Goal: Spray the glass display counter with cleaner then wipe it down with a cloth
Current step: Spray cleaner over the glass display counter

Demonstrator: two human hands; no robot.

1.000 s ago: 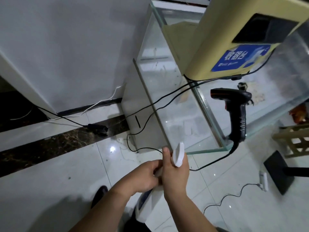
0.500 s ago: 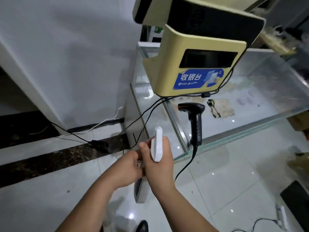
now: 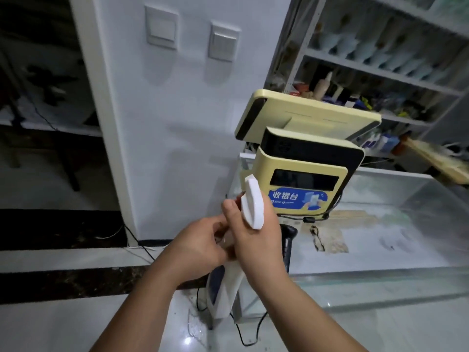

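lifting the spray bottle (image 3: 224,288) up level with the glass counter (image 3: 380,274), the right hand (image 3: 253,241) stayed clamped round its neck while the left hand (image 3: 198,247) pinched at its front; spraying looked about to begin.

The glass display counter (image 3: 406,237) is carrying a yellow cash register terminal (image 3: 304,179) at its left end. A black barcode scanner (image 3: 288,240) is standing just in front of the terminal, with a black cable (image 3: 308,220) trailing over the glass between them.
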